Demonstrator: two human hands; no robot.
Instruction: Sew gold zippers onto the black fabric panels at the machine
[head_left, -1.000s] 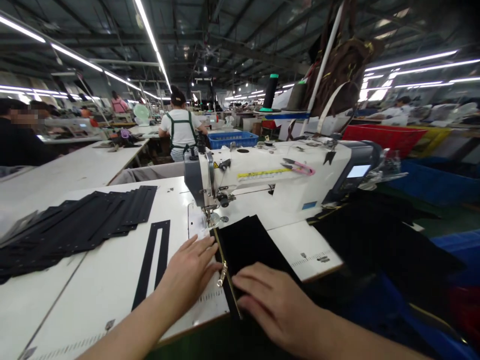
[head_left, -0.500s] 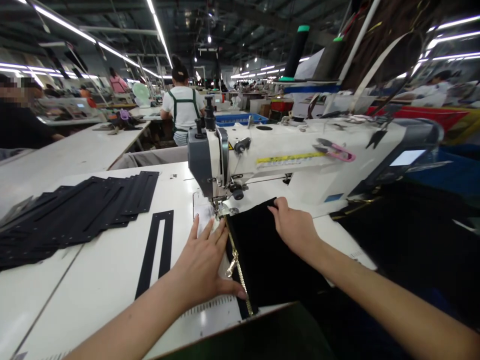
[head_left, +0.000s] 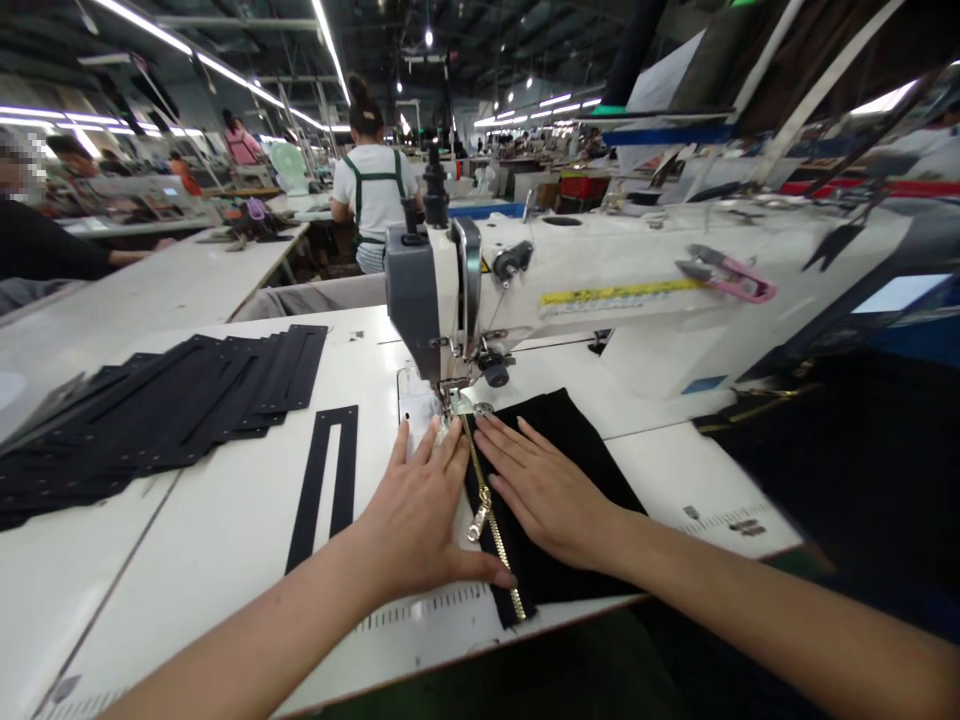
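A black fabric piece (head_left: 559, 425) lies on the white table in front of the sewing machine (head_left: 510, 290). Along its left edge runs a gold-toothed zipper (head_left: 501, 548) with a gold zipper pull (head_left: 478, 515). My left hand (head_left: 424, 515) rests palm down with fingers spread, fingertips close to the presser foot (head_left: 451, 402) and thumb on the zipper teeth. Flat on the fabric, just right of the zipper, lies my right hand (head_left: 551, 490), its fingers stretched toward the presser foot. The needle's point cannot be made out.
A black slotted frame (head_left: 343, 455) lies left of my left hand. Beyond it are several overlapping black pieces (head_left: 195, 395). Pink-handled thread snips (head_left: 739, 280) sit on the machine arm. A co-worker in a white shirt (head_left: 384, 185) is ahead; dark fabric (head_left: 847, 450) lies at right.
My right hand has let go of the fabric's far edge and moved left and down, now flat beside the zipper. My left hand stays by the presser foot. The camera view has shifted slightly.
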